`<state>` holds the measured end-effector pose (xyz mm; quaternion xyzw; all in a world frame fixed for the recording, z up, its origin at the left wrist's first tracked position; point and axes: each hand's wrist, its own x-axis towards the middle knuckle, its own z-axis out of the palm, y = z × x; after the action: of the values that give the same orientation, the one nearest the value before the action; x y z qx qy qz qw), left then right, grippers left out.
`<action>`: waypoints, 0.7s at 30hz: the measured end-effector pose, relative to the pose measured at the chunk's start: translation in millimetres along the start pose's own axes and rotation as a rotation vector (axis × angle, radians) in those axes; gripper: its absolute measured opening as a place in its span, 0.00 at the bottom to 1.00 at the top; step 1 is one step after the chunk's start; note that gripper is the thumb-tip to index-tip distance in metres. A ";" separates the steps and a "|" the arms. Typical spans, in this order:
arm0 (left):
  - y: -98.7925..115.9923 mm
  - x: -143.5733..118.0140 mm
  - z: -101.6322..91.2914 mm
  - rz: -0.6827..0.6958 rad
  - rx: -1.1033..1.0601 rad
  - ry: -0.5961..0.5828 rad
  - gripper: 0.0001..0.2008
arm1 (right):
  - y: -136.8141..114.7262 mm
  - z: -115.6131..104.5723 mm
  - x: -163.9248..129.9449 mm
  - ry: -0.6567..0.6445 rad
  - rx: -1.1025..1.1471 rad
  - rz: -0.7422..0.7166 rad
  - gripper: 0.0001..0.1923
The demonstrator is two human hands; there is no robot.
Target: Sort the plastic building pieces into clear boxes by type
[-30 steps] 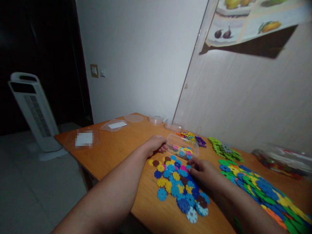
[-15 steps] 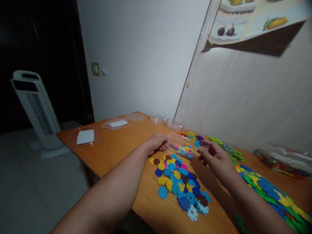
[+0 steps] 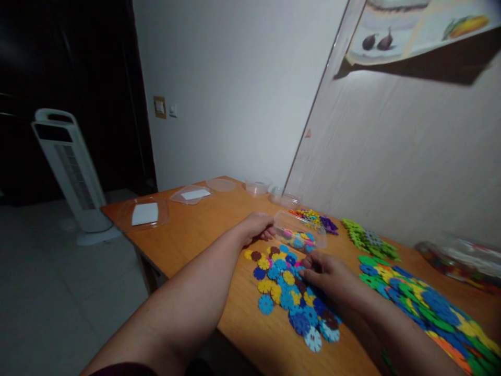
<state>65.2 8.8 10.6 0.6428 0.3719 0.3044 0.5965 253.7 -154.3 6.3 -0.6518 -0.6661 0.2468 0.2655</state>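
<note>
My left hand [image 3: 256, 227] grips the near end of a clear plastic box [image 3: 300, 232] that holds several coloured snowflake discs. My right hand [image 3: 326, 274] rests on a pile of flat snowflake discs [image 3: 287, 292] in blue, yellow, brown and pink, spread on the wooden table [image 3: 203, 224]. Its fingertips are pinched down among the discs just in front of the box; whether a disc is in them cannot be told.
A long band of green, blue and yellow discs [image 3: 422, 303] runs along the right. More discs [image 3: 313, 216] and a green heap [image 3: 368, 240] lie by the wall. Clear lids [image 3: 144, 214] and tubs [image 3: 256, 186] sit at the far end. A white tower fan [image 3: 72, 172] stands on the floor, left.
My right hand, raised over the clear box half a second ago, has come back down onto the disc pile. The left hand kept its hold on the box.
</note>
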 end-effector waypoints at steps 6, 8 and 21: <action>1.6 -2.0 0.2 -0.008 -0.001 0.002 0.07 | -23.9 -19.4 -3.1 0.268 0.439 0.041 0.16; 1.7 -2.2 0.3 -0.002 -0.005 -0.004 0.07 | -27.3 -28.4 -3.0 0.368 0.483 0.050 0.18; 0.6 -0.7 -0.2 -0.013 0.003 0.003 0.06 | 4.9 -11.6 -2.5 -0.075 -0.038 0.044 0.14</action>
<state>64.7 8.3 11.2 0.6407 0.3776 0.3009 0.5969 265.2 -156.8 11.4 -0.6616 -0.6657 0.2642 0.2223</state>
